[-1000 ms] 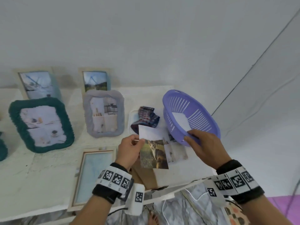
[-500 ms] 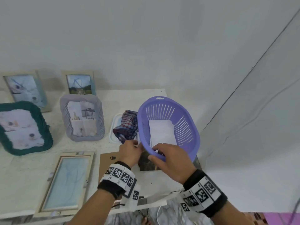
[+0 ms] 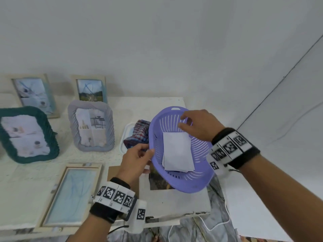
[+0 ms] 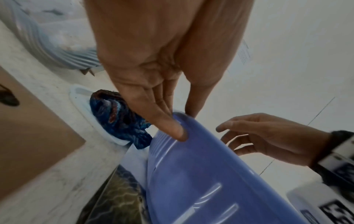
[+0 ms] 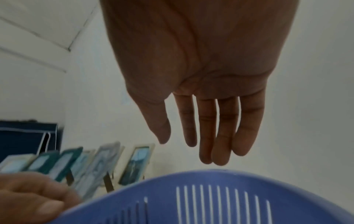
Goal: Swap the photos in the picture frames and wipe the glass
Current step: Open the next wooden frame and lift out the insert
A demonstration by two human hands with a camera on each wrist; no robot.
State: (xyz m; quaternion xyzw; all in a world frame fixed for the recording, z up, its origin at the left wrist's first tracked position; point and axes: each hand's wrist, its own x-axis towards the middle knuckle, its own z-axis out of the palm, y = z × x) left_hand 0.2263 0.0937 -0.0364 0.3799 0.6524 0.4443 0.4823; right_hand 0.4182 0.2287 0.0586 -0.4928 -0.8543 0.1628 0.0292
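A purple slotted basket [image 3: 181,182] sits tilted at the table's right end, with white photo backs [image 3: 177,151] stacked inside. My left hand [image 3: 150,151] pinches its left rim between thumb and fingers, as the left wrist view [image 4: 178,121] shows. My right hand [image 3: 183,122] hovers over the basket's far side with fingers relaxed and holds nothing; the right wrist view [image 5: 191,148] shows them straight. A printed photo [image 3: 157,182] lies on the table, partly under the basket. A wooden frame [image 3: 70,194] lies flat at the front left beside its brown backing board [image 3: 111,172].
A checked cloth [image 3: 138,133] lies on a white lid behind the basket. A grey frame [image 3: 91,126], a green frame [image 3: 26,135] and two wooden frames [image 3: 90,89] stand along the wall. The table's front edge [image 3: 174,215] is just below the basket.
The basket has come left over the printed photo. My left hand let the photo go and took the basket's rim. My right hand released the rim and rose over the basket.
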